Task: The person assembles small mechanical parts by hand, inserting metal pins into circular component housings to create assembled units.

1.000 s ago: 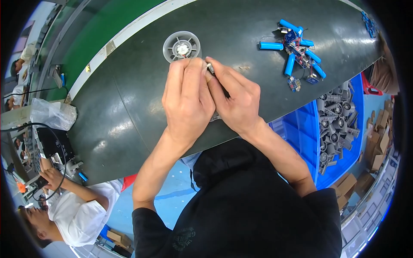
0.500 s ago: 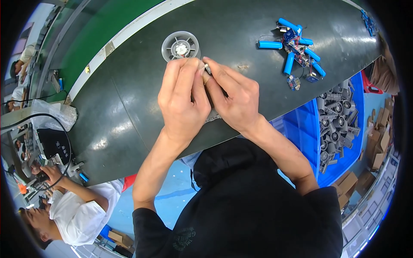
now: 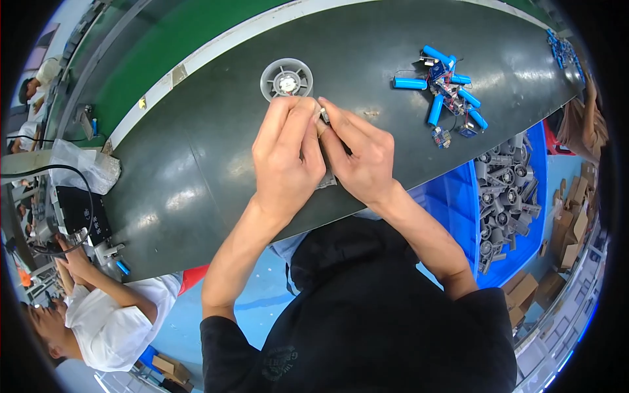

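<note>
My left hand (image 3: 287, 154) and my right hand (image 3: 363, 147) meet over the bench, both closed in a pinch with fingertips almost touching. Between the thumb and finger of the right one shows a small whitish piece (image 3: 324, 114), too small to name surely. Whatever the left fingertips pinch is hidden. Just beyond them lies a grey round fan housing (image 3: 287, 85), with spokes and a white hub; its near edge is partly covered by my fingers. A grey part (image 3: 327, 180) peeks out below my hands, mostly hidden.
To the right lies a heap of blue cylindrical cells (image 3: 436, 110) with circuit boards and wires. Beyond the bench edge, a blue bin (image 3: 465, 196) holds many grey fan housings (image 3: 504, 190). At left are a plastic bag (image 3: 88, 167), a black box (image 3: 82, 213) and a person in white (image 3: 124, 318).
The fan housing and both hands sit slightly further right and lower in the picture. The pinching grip stays the same. At left, the co-worker's arms have shifted.
</note>
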`<state>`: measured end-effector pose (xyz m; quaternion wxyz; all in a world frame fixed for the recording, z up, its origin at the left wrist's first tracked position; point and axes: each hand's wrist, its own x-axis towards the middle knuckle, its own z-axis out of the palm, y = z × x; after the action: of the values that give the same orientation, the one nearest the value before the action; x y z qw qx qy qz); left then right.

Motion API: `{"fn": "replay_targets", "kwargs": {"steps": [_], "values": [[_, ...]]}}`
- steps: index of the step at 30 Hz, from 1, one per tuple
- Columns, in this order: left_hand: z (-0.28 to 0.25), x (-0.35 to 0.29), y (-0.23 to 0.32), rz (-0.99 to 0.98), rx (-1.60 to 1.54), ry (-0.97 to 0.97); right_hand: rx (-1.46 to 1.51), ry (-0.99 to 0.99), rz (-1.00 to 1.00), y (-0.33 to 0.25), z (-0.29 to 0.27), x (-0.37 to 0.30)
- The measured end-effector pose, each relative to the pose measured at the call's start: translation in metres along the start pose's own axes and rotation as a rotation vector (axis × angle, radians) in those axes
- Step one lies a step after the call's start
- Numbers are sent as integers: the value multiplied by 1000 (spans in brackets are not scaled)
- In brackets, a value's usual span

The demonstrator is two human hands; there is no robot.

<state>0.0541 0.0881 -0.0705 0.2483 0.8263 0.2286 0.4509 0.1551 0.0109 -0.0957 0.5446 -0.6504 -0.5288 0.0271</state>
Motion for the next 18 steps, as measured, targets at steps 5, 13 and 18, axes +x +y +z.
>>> {"fn": "replay_targets", "kwargs": {"steps": [5, 13, 18], "values": [[-2, 1, 2, -11, -45, -16, -5, -1, -1, -3, -2, 1], [-1, 1, 3, -67, -91, -6, -4, 8, -19, -2, -1, 2], [-5, 0, 3, -116, -54, -71, 60, -15, 130, -3, -2, 0]]}}
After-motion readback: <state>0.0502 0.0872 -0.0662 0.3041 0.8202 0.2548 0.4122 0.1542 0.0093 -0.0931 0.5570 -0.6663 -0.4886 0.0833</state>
